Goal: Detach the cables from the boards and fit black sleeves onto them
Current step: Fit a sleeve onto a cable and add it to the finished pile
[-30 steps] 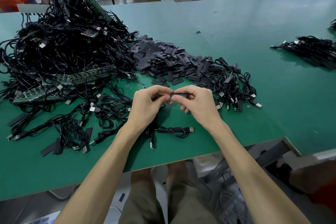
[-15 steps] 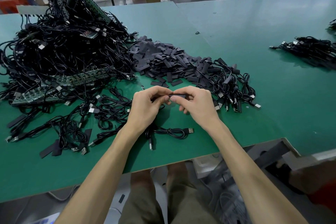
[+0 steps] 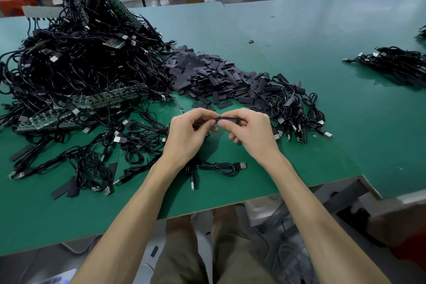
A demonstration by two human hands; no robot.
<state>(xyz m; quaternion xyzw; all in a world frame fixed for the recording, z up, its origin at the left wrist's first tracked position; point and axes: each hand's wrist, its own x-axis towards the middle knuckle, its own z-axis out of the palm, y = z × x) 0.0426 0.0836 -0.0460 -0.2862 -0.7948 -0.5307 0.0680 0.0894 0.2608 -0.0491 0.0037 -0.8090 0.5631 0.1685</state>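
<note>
left hand [image 3: 184, 136]: curled, thumb and forefinger pinched on one end of the cable [image 3: 216, 166]; the plug hidden inside the grip
right hand [image 3: 251, 134]: curled, pinching the black sleeve [image 3: 230, 119] between thumb and forefinger, tips almost meeting the left fingertips
black sleeve: held level between the two sets of fingertips, raised off the table [image 3: 299, 30]
cable: loose length trailing from under the left palm, lying on the table below both wrists, the free plug toward the right
step in hand: probably feeding the pinched end into the sleeve's mouth; how far in, cannot tell
done so far: sleeved cables [image 3: 290, 108] piled just beyond and to the right of the right fingers; a far bundle [image 3: 391, 64] well apart on the right, too small to judge
left to do: big cable heap [image 3: 80, 60] well left of the left fingers, many apparently on the boards [image 3: 99, 99]; loose cables [image 3: 143, 136] just left of the left hand, bare of sleeves
supply: sleeve pile [image 3: 207, 76] straight beyond the fingertips, large
progress: judged well short of halfway, the unworked heap far outweighing the finished pile
</note>
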